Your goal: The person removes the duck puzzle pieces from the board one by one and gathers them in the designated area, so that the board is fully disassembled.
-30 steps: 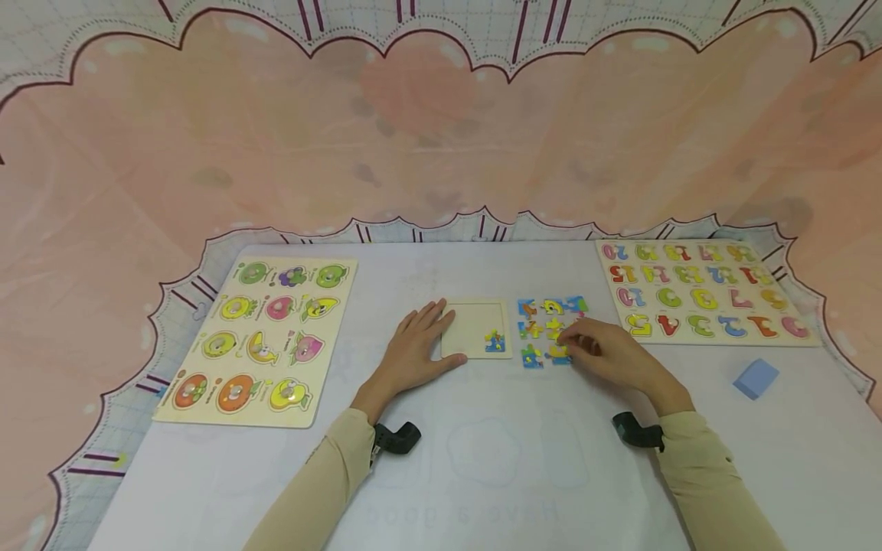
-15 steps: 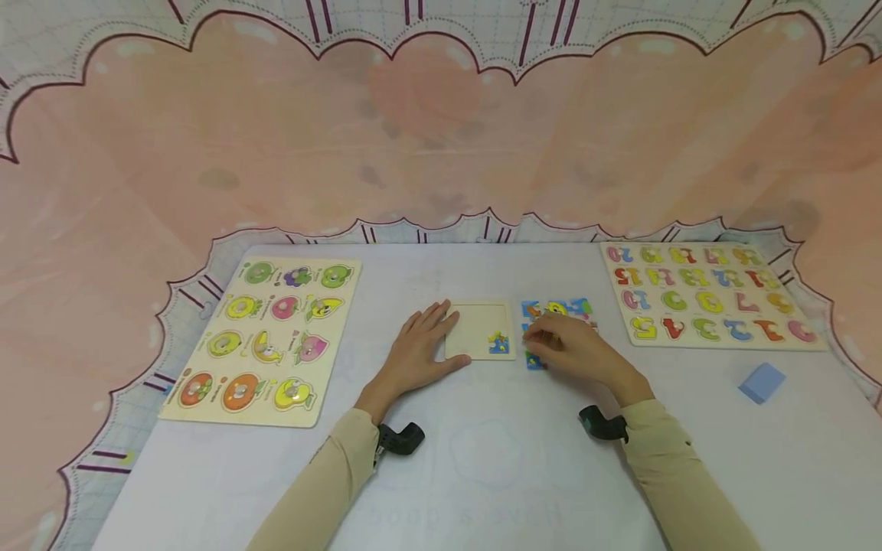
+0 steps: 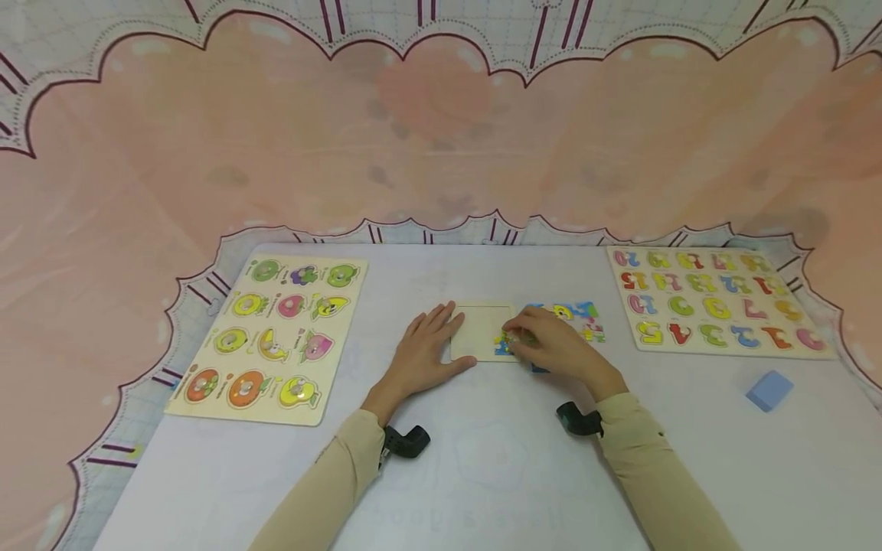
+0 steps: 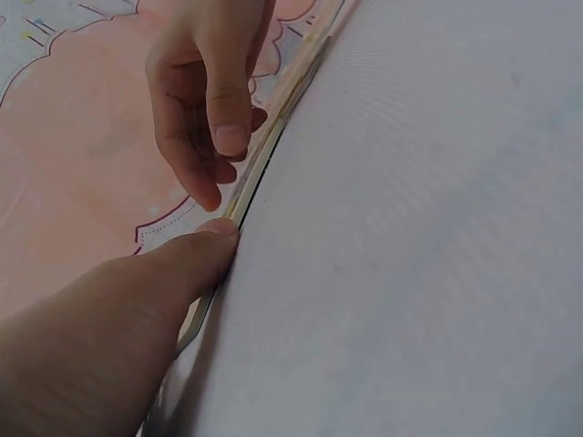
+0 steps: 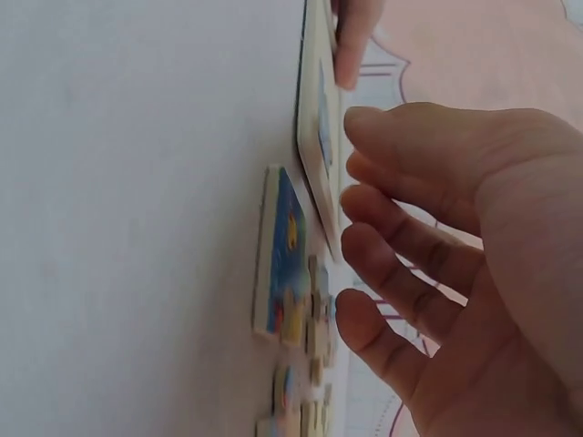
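A shallow wooden puzzle tray (image 3: 475,333) lies mid-table, with a blue-and-yellow jigsaw piece (image 3: 502,347) in its near right corner. My left hand (image 3: 426,348) rests spread at the tray's left side, its thumb touching the near edge. My right hand (image 3: 558,348) hovers over the tray's right edge, fingers loosely bent, fingertips close over the corner piece. No piece shows between its thumb and fingers in the right wrist view. More jigsaw pieces (image 3: 586,312) lie to the right of the tray, partly hidden under the right hand; one near blue piece (image 5: 284,255) shows in the right wrist view.
On the left lies a fruit puzzle board (image 3: 276,367); at the back right is a number puzzle board (image 3: 717,306). A blue block (image 3: 769,391) sits in front of the number board. A patterned curtain (image 3: 441,138) hangs behind the white table (image 3: 482,474).
My right hand has moved left from the loose pieces to the tray's right edge. The left hand has stayed at the tray. The whole head view has shifted slightly.
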A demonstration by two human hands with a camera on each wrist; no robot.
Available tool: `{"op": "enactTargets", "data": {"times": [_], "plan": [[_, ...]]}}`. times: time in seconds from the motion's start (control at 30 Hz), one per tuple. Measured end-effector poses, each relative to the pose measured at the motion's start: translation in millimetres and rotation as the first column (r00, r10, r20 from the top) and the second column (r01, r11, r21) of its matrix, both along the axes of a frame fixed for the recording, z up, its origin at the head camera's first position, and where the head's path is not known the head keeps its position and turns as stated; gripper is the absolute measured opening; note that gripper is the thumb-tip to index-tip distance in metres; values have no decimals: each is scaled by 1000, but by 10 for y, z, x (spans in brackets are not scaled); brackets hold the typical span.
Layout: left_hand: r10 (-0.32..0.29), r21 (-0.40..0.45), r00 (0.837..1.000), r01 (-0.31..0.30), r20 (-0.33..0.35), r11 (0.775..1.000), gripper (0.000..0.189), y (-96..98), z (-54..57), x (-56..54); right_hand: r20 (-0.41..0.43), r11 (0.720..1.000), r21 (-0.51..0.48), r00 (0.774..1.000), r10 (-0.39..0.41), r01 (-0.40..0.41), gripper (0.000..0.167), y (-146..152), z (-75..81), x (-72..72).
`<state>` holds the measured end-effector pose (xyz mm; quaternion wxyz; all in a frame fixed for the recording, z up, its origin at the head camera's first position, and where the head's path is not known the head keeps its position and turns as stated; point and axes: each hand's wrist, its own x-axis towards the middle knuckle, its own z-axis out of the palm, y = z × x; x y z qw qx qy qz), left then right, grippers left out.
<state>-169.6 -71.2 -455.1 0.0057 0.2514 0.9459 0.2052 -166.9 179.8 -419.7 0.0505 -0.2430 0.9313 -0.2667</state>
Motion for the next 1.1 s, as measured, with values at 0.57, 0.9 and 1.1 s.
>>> {"op": "enactTargets", "data": {"times": [0.57,0.9,1.1], "plan": [[-12,-23,1000,11,-23,1000,79,14,-1,-8,3,1000,25,1000,-2,2,32,-75,-38,25],[-8,-15,999,8,-33,1000,78,15,-15,-3,13,998,-55,999,-36,37,23,-76,-59,38],[-7,-15,1000,6,-30,1000,79,16,-9,0,10,993,-114,999,-31,31,20,-76,-51,43]]}}
